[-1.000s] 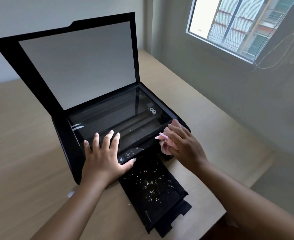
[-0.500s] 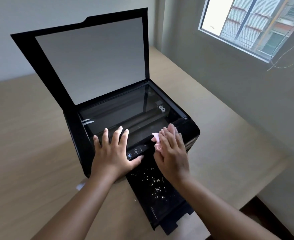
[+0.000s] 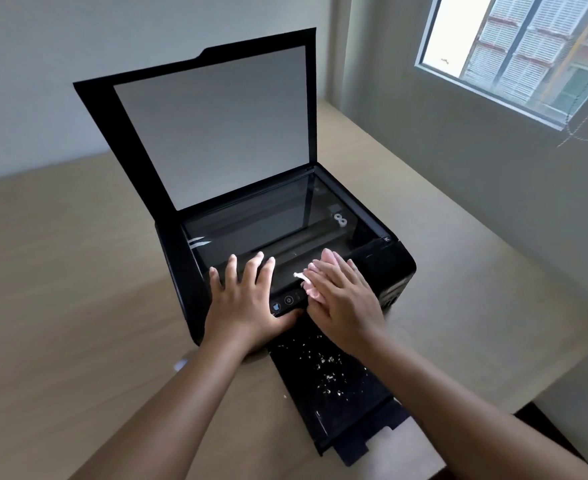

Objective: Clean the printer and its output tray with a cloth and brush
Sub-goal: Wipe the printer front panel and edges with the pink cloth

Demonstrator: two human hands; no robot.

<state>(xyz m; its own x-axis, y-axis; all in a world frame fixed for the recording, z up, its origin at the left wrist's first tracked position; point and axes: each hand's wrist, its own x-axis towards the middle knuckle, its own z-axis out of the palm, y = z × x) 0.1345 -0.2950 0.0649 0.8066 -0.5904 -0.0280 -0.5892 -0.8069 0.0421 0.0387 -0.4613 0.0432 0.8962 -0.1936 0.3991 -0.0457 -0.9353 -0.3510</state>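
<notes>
Many white crumbs (image 3: 324,362) on output tray (image 3: 365,405)

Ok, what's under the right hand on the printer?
A pink cloth, pressed by the right hand against the front edge of the printer. Only its edge shows beside the hand; the rest and the surface beneath are covered.

The pale wooden table (image 3: 60,271) ran back to the wall, with its far right corner in the angle of the two walls. A black printer (image 3: 389,268) stood directly on it, about midway across and nearer the near edge than the far one. Its output tray (image 3: 348,396), strewn with white specks (image 3: 323,362), reached toward the near edge. A small white scrap (image 3: 180,364) lay on the wood just left of the printer's front. A paler patch (image 3: 406,448), possibly a sheet, showed at the tray's end.
</notes>
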